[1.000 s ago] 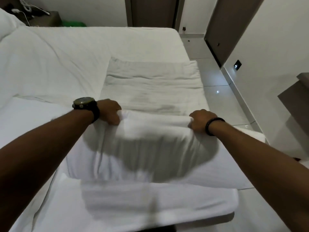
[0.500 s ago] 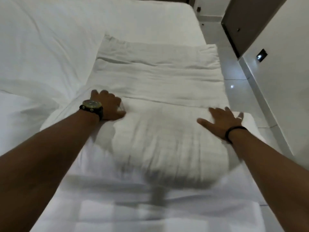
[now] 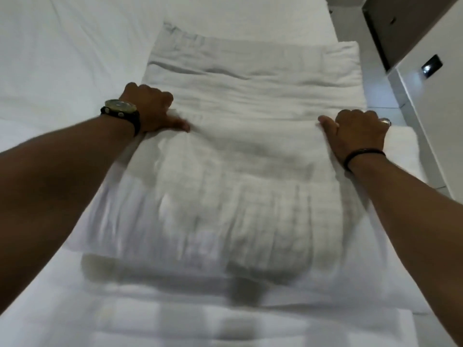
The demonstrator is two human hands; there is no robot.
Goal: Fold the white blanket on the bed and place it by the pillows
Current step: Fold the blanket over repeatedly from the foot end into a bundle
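I'm in a bedroom — a wide bed (image 3: 82,58) in white sheets fills nearly all I see. Past its right edge runs a pale tiled floor (image 3: 380,96), then a white wall (image 3: 441,101) with a small dark switch plate (image 3: 431,66) — and a dark door (image 3: 385,23) beyond.

Between my left hand (image 3: 150,108) and my right hand (image 3: 358,132) the folded edge of the white blanket (image 3: 250,151) lies bare, so either hand could slide inward along it. To my left the bed sheet (image 3: 70,58) spreads wide and flat, with nothing standing on it. To my right room is tight: the blanket runs to the mattress edge, only a narrow strip of tiled floor (image 3: 380,96) follows, and the wall (image 3: 441,116) rises just beyond it.
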